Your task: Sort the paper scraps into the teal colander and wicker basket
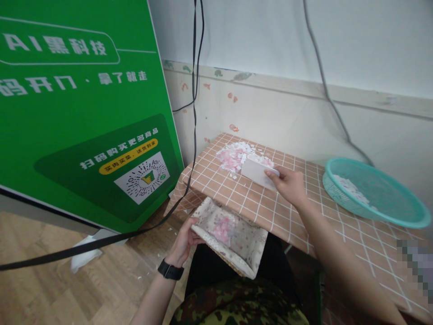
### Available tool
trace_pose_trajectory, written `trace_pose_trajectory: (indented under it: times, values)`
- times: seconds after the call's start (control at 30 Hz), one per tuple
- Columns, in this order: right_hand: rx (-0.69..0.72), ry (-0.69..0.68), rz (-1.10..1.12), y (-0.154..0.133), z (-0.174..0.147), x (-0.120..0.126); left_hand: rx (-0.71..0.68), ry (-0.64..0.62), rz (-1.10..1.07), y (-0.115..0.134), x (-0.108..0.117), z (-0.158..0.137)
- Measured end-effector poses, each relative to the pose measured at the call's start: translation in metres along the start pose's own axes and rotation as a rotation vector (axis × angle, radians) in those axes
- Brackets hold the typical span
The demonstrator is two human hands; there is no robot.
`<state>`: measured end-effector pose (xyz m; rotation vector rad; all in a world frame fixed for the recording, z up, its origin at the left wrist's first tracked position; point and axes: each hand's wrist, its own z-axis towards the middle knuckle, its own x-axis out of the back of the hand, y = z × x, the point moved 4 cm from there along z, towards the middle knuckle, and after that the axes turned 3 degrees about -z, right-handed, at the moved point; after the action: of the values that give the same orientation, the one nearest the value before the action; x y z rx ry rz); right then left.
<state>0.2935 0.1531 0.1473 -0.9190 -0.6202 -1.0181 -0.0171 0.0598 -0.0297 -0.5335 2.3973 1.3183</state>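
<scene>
My left hand [187,238] grips the left end of a cloth-lined basket [252,262], held tilted just below the table's front edge. Pink and whitish bits [221,229] lie inside it on the patterned lining. Over the tabletop, my right hand [287,183] pinches a flat white card [259,173] by its right end. The card's far side is beside a heap of small pink and white paper pieces [233,153] spread on the checked cloth. Whether the card touches the cloth I cannot tell.
On the right of the brown checked tablecloth [287,212] stands a turquoise plastic basket [389,194] with white pieces inside. A black cable [194,131] hangs across the table's left corner. A large green cabinet [77,113] stands at the left. The wall runs behind the table.
</scene>
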Motion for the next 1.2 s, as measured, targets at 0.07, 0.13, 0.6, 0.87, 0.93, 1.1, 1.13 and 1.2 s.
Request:
trace_pose_trajectory:
  times: [0.07,0.13,0.6,0.87,0.93,1.1,1.13,1.2]
  values:
    - [0.019,-0.016,0.017,-0.005,-0.001,-0.003,0.000,-0.002,0.002,0.000,0.000,0.000]
    - [0.071,-0.056,0.025,-0.012,-0.002,-0.009,0.002,-0.006,0.005,0.000,-0.001,0.000]
    - [0.069,-0.050,-0.114,-0.018,0.003,0.002,0.005,0.010,-0.002,-0.002,0.002,0.001]
    - [0.055,-0.028,-0.121,-0.012,0.002,0.001,0.012,0.023,-0.007,-0.001,0.003,0.001]
    - [0.036,-0.012,-0.139,-0.009,0.003,0.002,0.009,0.021,-0.009,-0.002,0.003,0.001]
    - [0.035,-0.057,-0.129,-0.006,0.003,-0.001,0.012,0.009,-0.006,-0.002,0.002,0.001]
    - [0.037,-0.067,-0.118,-0.006,0.003,-0.001,0.012,0.009,-0.006,-0.002,0.002,0.001]
    - [0.035,-0.062,-0.103,-0.006,0.002,0.001,0.008,0.020,-0.009,-0.001,0.002,0.001]
